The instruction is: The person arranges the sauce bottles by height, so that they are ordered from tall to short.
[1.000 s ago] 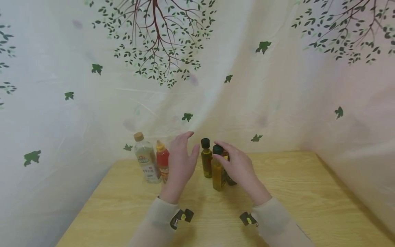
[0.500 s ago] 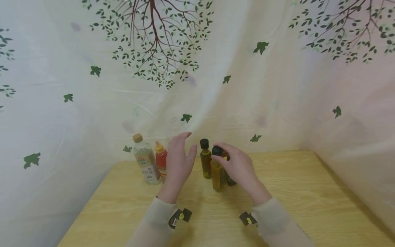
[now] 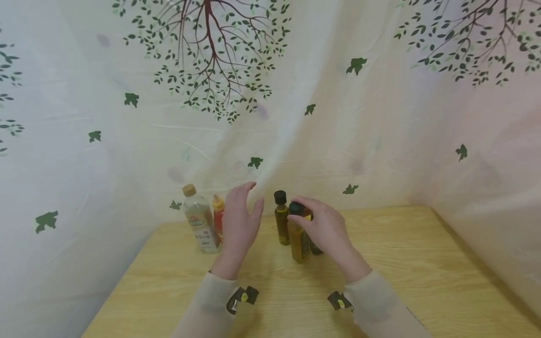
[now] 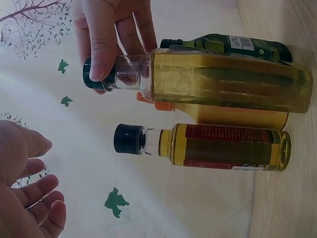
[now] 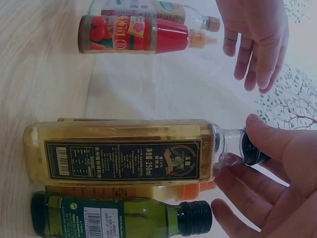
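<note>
While right grip (image 3: pixel 326 224) pinches cap (image 3: pixel 296 209), amber bottle (image 5: pixel 124 153) below, upright

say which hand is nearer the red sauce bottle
Left hand, just right of the red sauce bottle, partly hiding it; right hand farther right, holding an oil bottle.

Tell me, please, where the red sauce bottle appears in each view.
Head: red sauce bottle left of centre, partly hidden.
Left wrist: not in it.
Right wrist: red sauce bottle near the top, left of centre.
Shared landmark: golden oil bottle, held at its cap.
</note>
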`<move>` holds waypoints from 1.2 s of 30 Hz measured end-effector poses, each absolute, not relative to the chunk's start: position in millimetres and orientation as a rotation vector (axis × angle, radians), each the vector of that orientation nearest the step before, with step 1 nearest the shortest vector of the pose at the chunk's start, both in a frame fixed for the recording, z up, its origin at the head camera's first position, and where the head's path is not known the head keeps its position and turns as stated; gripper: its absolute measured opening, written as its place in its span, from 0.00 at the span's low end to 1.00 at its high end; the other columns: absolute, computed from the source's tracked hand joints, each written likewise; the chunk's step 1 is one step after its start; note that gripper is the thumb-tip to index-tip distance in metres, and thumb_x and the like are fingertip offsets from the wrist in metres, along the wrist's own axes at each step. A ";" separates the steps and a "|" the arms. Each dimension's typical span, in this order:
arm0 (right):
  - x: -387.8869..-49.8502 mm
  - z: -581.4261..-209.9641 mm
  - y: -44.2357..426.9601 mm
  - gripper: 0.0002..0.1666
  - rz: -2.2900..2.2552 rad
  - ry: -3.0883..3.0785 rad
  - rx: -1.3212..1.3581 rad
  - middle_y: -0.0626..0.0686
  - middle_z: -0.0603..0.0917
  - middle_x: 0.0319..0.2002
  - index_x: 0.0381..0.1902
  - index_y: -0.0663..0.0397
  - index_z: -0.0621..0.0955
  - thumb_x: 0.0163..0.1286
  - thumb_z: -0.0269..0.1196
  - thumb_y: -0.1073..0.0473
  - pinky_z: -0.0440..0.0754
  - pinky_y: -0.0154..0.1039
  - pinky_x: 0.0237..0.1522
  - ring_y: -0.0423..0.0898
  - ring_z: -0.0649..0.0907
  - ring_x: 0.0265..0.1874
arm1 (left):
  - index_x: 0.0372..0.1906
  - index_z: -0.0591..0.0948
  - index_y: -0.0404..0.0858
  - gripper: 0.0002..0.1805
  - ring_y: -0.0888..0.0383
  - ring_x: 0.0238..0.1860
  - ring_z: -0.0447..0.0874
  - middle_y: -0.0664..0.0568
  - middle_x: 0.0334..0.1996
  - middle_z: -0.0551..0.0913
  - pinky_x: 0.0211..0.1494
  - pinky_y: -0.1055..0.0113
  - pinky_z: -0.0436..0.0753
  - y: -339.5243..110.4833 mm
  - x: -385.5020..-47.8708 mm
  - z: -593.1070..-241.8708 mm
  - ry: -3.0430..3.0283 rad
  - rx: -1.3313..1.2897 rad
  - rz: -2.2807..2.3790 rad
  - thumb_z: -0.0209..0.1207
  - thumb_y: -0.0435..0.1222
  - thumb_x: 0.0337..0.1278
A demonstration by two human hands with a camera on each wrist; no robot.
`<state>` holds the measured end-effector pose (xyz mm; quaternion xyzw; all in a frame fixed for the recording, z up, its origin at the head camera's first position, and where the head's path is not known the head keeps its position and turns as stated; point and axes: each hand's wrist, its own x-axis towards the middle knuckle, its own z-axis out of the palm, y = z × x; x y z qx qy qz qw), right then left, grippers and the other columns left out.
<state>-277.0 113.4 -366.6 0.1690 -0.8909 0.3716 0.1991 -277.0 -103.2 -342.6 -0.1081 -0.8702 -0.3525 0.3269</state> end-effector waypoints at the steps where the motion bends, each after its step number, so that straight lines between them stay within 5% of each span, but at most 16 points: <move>1: -276.4 -366.3 112.9 0.28 1.040 -2.491 0.472 0.52 0.91 0.59 0.69 0.42 0.87 0.74 0.77 0.46 0.86 0.45 0.38 0.51 0.90 0.48 | 0.73 0.80 0.38 0.25 0.41 0.74 0.75 0.43 0.72 0.80 0.74 0.40 0.78 -104.6 -277.3 -342.5 -2.281 -0.276 -0.923 0.67 0.38 0.79; 4: -274.6 -365.9 110.9 0.28 1.069 -2.495 0.473 0.52 0.90 0.61 0.68 0.41 0.87 0.73 0.77 0.45 0.86 0.45 0.40 0.52 0.90 0.49 | 0.73 0.80 0.38 0.25 0.42 0.74 0.76 0.43 0.71 0.81 0.76 0.42 0.77 -111.1 -278.1 -343.3 -2.271 -0.259 -0.911 0.67 0.38 0.79; 8: -273.9 -366.0 108.0 0.27 1.136 -2.514 0.460 0.51 0.93 0.52 0.67 0.42 0.88 0.73 0.77 0.45 0.85 0.43 0.38 0.52 0.90 0.48 | 0.73 0.80 0.37 0.25 0.43 0.73 0.76 0.43 0.71 0.81 0.78 0.44 0.75 -123.4 -277.8 -345.5 -2.249 -0.258 -0.904 0.67 0.36 0.78; 11: -275.4 -364.8 105.4 0.28 1.153 -2.511 0.462 0.51 0.93 0.50 0.67 0.44 0.88 0.73 0.77 0.45 0.85 0.45 0.41 0.53 0.90 0.50 | 0.74 0.79 0.37 0.25 0.43 0.55 0.84 0.43 0.69 0.82 0.63 0.48 0.84 -133.4 -276.0 -345.2 -2.239 -0.244 -0.909 0.67 0.36 0.79; 14: -278.0 -362.0 102.0 0.30 1.145 -2.504 0.471 0.51 0.93 0.52 0.69 0.44 0.87 0.73 0.77 0.43 0.86 0.49 0.45 0.54 0.90 0.53 | 0.74 0.79 0.38 0.24 0.45 0.42 0.80 0.43 0.65 0.82 0.54 0.51 0.83 -143.3 -275.2 -344.2 -2.226 -0.237 -0.911 0.66 0.36 0.80; 21: -287.0 -353.0 86.7 0.29 1.140 -2.508 0.498 0.50 0.92 0.52 0.69 0.43 0.87 0.74 0.76 0.44 0.86 0.50 0.46 0.53 0.89 0.51 | 0.71 0.80 0.32 0.24 0.37 0.70 0.76 0.37 0.67 0.82 0.76 0.41 0.75 -166.3 -277.3 -346.9 -2.154 -0.248 -0.878 0.68 0.33 0.77; 36: -305.5 -343.8 41.8 0.29 1.156 -2.489 0.475 0.46 0.91 0.45 0.68 0.42 0.88 0.73 0.77 0.43 0.86 0.45 0.43 0.45 0.88 0.43 | 0.78 0.76 0.36 0.28 0.37 0.75 0.74 0.39 0.75 0.78 0.76 0.35 0.75 -196.4 -293.5 -355.7 -2.252 -0.120 -0.916 0.63 0.39 0.82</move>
